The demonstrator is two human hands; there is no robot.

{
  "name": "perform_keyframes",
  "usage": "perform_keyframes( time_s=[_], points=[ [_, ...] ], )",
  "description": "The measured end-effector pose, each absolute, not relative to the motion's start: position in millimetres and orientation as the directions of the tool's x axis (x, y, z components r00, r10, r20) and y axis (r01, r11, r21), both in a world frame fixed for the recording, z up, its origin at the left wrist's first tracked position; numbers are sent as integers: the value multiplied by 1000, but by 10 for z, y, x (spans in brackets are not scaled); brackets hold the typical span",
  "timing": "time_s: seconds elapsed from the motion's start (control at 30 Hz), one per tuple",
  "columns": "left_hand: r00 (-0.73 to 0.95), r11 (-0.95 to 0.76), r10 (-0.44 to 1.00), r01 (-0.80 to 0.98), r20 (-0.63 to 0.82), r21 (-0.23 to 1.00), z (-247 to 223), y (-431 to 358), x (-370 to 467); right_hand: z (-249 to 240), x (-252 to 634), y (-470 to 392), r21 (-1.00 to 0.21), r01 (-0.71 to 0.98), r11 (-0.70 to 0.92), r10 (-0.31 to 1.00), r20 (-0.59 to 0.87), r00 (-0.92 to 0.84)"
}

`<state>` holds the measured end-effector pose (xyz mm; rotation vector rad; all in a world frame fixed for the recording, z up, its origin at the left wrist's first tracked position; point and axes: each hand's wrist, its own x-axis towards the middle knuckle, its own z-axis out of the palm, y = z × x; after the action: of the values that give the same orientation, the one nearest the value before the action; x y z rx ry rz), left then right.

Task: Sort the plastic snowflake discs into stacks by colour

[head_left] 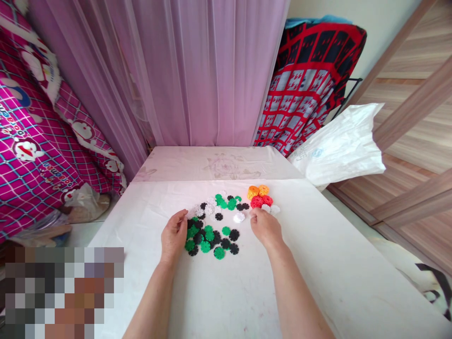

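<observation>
A scatter of small plastic snowflake discs lies on the white table (318,263). Green and black discs (210,238) form a pile between my hands, with white discs (208,207) and more green ones (226,202) behind. Orange discs (257,190) and red discs (261,201) sit at the right rear. My left hand (174,237) rests at the left edge of the green and black pile, fingers curled near a white disc. My right hand (264,227) lies palm down just in front of the red discs, its fingertips touching them; whether it holds one is hidden.
A pink curtain (197,70) hangs behind the table. Pink patterned bedding (38,155) is piled at the left. A red and black blanket (310,80) and a white plastic bag (342,146) stand at the right rear. Wooden panels (416,117) line the right side.
</observation>
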<state>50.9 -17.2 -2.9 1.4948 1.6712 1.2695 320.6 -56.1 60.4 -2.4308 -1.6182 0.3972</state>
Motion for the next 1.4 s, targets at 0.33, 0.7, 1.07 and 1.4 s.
perform_keyframes(
  time_s=[0.33, 0.7, 1.07, 1.4],
  points=[
    [-223, -81, 956, 423, 190, 903, -58, -162, 507, 724, 3048, -576, -128, 924, -360, 907, -281, 314],
    [-215, -99, 955, 420, 205, 902, -37, -167, 508, 685, 3045, -587, -162, 926, -342, 932, -180, 313],
    [-250, -96, 948, 364, 196, 927, -90, -137, 493, 475, 2507, -555, -223, 958, 180, 982, 89, -164],
    [-250, -77, 953, 351, 172, 933, -84, -153, 505, 588, 2469, -620, -277, 952, 134, 989, -19, -145]
  ],
)
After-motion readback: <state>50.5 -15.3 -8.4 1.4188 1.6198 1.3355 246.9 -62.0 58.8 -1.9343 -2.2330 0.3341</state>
